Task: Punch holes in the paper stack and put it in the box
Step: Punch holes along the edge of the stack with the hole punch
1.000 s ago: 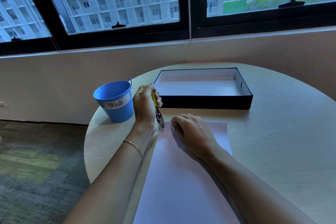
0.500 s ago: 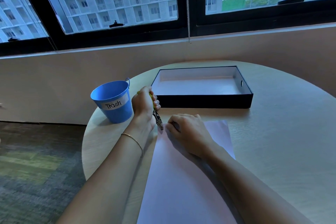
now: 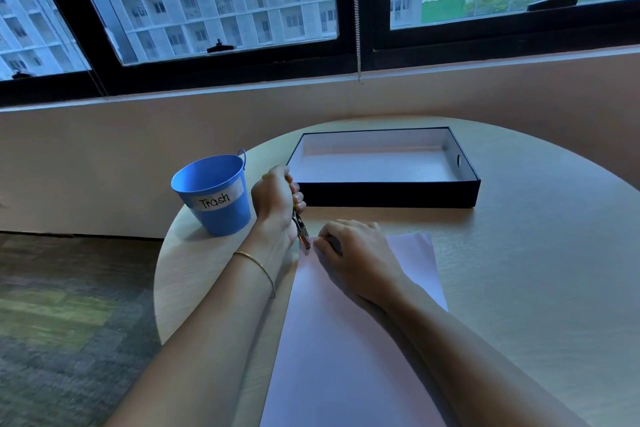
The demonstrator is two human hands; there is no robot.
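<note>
punch [image 3: 300, 231] tip now at paper stack [image 3: 349, 350] corner; right hand [image 3: 353, 255] slid to that corner

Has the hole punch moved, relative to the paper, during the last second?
Yes. The hole punch came down toward the paper stack; its tip now meets the far-left corner.

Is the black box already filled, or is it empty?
Empty: the box shows only its bare pale floor; the paper stack lies on the table.

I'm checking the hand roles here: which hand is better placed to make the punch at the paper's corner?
Left. The left hand already grips the hole punch, whose head sits at the far left corner of the paper stack. The right hand lies flat on the stack, steadying it.
</note>
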